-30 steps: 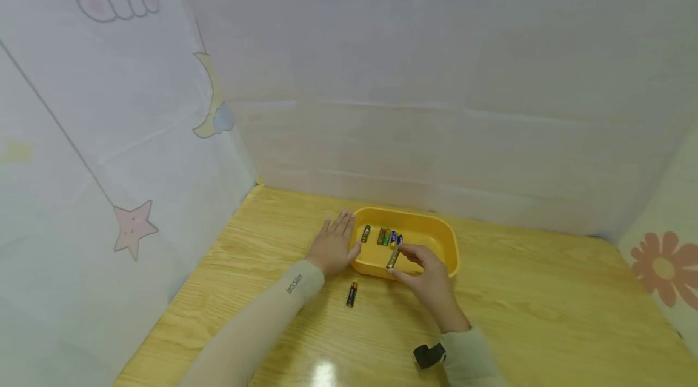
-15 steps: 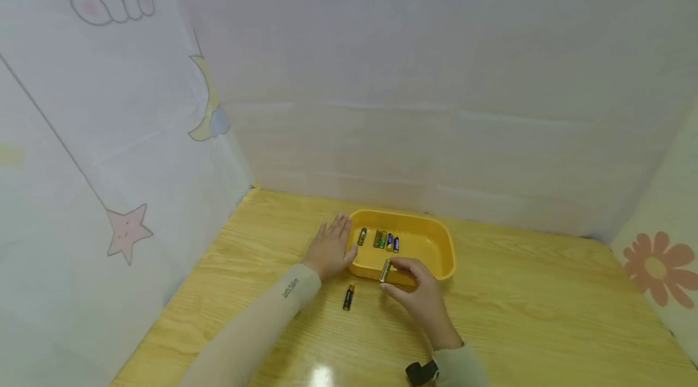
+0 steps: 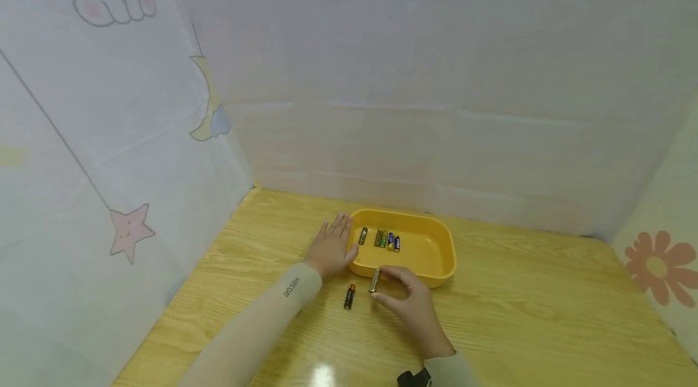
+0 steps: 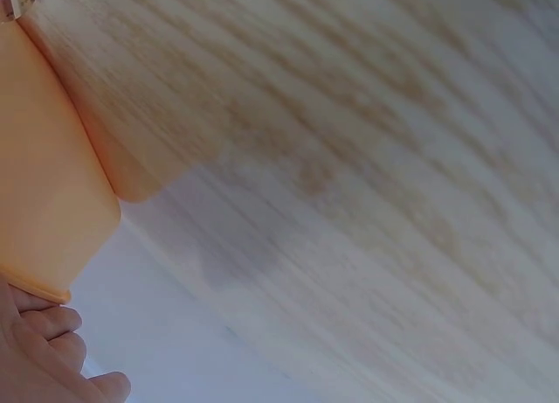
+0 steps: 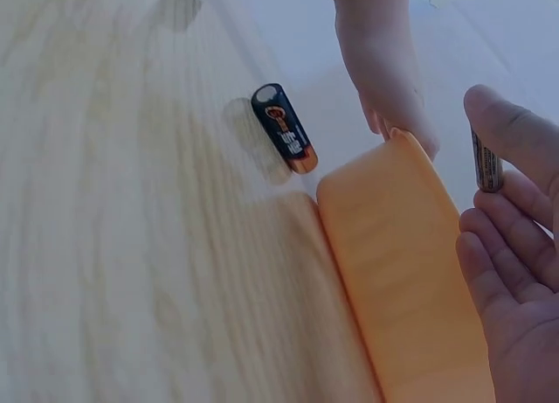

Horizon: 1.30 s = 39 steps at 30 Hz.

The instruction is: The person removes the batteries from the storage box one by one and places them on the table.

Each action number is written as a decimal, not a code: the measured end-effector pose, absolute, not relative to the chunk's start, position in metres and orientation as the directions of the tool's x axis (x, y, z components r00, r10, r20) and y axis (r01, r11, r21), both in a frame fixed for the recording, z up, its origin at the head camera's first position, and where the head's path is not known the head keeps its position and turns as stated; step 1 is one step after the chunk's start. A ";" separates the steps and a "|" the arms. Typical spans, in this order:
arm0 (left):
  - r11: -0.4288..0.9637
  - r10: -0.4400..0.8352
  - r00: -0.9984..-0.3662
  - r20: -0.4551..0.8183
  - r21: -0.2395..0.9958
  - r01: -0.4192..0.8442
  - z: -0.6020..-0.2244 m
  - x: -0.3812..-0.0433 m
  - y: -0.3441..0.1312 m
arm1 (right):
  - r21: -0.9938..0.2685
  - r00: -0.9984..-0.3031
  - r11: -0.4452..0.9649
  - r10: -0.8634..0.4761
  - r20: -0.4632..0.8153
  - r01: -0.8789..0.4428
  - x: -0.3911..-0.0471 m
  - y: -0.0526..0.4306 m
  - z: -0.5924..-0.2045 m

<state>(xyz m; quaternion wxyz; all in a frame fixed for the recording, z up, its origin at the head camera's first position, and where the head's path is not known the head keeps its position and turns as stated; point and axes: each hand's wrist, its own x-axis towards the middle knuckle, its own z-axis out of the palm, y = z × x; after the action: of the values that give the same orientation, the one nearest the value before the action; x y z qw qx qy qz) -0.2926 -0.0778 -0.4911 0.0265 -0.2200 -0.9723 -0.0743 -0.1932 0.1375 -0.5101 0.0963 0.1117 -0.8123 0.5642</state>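
Note:
My right hand (image 3: 409,302) pinches a battery (image 3: 375,281) between thumb and fingers, just in front of the near wall of the yellow tray (image 3: 436,281). In the right wrist view the same battery (image 5: 486,163) shows partly, its upper end behind the thumb. My left hand (image 3: 329,249) lies with fingers extended against the tray's left side. Inside the tray a lone battery (image 3: 363,235) lies at the left, and a row of several batteries (image 3: 383,239) lies near the middle. A black and orange battery (image 3: 349,296) lies on the table in front of the tray.
The wooden table (image 3: 534,296) spreads to both sides of the tray. A pale back wall (image 3: 349,138) stands behind it, and a left wall (image 3: 180,193) printed with a star and moon borders the table.
My right hand has moved left and toward me, carrying the battery from over the tray to in front of its near wall. My left hand stays at the tray.

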 end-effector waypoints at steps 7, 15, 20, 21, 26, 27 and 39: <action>0.892 0.421 -0.902 0.098 0.136 0.431 -0.493 -0.293 -0.078 | -0.925 -0.968 0.288 -0.072 0.239 -0.250 -0.188 0.128 -0.517; 0.889 0.429 -0.899 0.088 0.136 0.438 -0.491 -0.293 -0.077 | -0.941 -0.972 0.249 -0.107 0.208 -0.229 -0.189 0.127 -0.525; 0.883 0.439 -0.894 0.088 0.140 0.447 -0.492 -0.293 -0.077 | -0.974 -0.985 0.171 -0.110 0.131 -0.148 -0.191 0.128 -0.535; 0.884 0.439 -0.894 0.087 0.137 0.447 -0.492 -0.293 -0.078 | -0.979 -0.987 0.158 -0.115 0.116 -0.133 -0.192 0.128 -0.537; 0.886 0.430 -0.896 0.114 0.138 0.443 -0.494 -0.293 -0.079 | -0.992 -0.990 0.092 -0.120 0.077 -0.088 -0.195 0.126 -0.543; 0.887 0.429 -0.896 0.113 0.134 0.441 -0.494 -0.294 -0.079 | -0.992 -0.990 0.086 -0.117 0.081 -0.091 -0.196 0.126 -0.544; 0.893 0.422 -0.903 0.078 0.139 0.429 -0.489 -0.290 -0.079 | -0.987 -0.985 0.141 -0.160 0.058 -0.081 -0.198 0.128 -0.551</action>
<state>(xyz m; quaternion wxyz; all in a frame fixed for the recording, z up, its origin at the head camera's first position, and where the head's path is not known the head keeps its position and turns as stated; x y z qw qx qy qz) -0.2895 -0.0788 -0.4891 0.0229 -0.2187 -0.9725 -0.0764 -0.1975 0.1281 -0.5507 -0.0305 0.0797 -0.7546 0.6507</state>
